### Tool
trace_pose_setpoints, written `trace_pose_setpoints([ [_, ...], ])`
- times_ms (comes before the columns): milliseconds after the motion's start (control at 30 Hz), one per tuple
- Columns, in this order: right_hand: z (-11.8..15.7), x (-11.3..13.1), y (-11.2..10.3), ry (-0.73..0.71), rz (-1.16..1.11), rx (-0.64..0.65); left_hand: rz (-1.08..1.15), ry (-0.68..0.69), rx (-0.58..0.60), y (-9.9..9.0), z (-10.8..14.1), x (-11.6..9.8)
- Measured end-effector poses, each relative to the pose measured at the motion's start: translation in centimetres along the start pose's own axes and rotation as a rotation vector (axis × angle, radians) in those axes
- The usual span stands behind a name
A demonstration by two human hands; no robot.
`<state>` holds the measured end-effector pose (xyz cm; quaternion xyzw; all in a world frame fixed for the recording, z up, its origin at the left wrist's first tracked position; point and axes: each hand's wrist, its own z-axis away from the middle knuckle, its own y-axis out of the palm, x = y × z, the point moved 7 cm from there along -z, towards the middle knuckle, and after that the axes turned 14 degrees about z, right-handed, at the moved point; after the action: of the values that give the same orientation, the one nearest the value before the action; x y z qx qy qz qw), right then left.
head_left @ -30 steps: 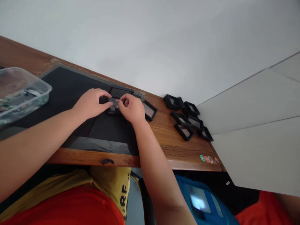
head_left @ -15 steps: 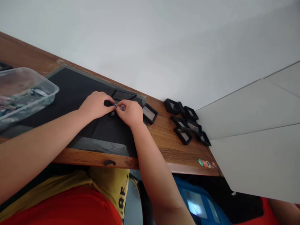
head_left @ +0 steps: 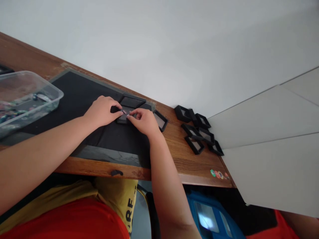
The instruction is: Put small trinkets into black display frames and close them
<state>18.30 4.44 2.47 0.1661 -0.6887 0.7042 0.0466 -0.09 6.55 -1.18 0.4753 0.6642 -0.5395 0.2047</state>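
Note:
A small black case (head_left: 122, 121) rests on the black mat, and a raised dark panel (head_left: 133, 101) stands just behind it. Inside the case are tiny pinkish and pale pieces (head_left: 124, 112), too small to name. My left hand (head_left: 102, 111) is at the case's left side, thumb and forefinger curled close together at the pieces. From the right, my right hand (head_left: 146, 121) reaches over the case with thumb and fingers bent in a pinch. What either hand holds between the fingertips is too small to make out.
A clear plastic tub (head_left: 53, 89) of small shiny pieces stands at the left. One black frame-like box (head_left: 163, 125) lies beside my right hand; several more (head_left: 195, 145) are grouped farther right. Behind the wooden table (head_left: 171, 146) rises a white wall. Another person's red sleeve (head_left: 276, 229) shows lower right.
My right hand has drawn slightly right, away from my left fingertips, uncovering more of the case and its small pieces. My left hand has barely moved.

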Motion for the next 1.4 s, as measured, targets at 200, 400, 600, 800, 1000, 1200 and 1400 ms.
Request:
trace_pose_setpoints([
  [200, 0.2, 0.6, 0.2, -0.001, 0.04, 0.007, -0.088, -0.02, 0.004, -0.1, 0.0, -0.2],
  [400, 0.2, 1.1, 0.2, 0.016, 0.076, 0.015, -0.178, -0.068, 0.033, 0.3, 0.2, -1.2],
  [600, 0.3, 1.4, 0.1, 0.011, 0.13, 0.017, -0.224, -0.086, 0.037, 1.0, 0.4, -1.8],
  [800, 0.3, 1.3, 0.1, -0.009, 0.13, 0.013, -0.178, -0.067, 0.001, 1.0, 0.3, -1.3],
  [1000, 0.3, 1.3, 0.1, -0.012, 0.112, 0.005, -0.121, 0.001, -0.063, 0.6, 0.2, -1.2],
  [1200, 0.4, 1.3, 0.0, -0.02, 0.093, -0.008, -0.081, 0.051, -0.132, -0.2, 0.1, -1.7],
  [1400, 0.4, 1.4, -0.4, -0.011, 0.017, -0.052, -0.006, 0.163, -0.21, -1.2, 0.2, -2.6],
])
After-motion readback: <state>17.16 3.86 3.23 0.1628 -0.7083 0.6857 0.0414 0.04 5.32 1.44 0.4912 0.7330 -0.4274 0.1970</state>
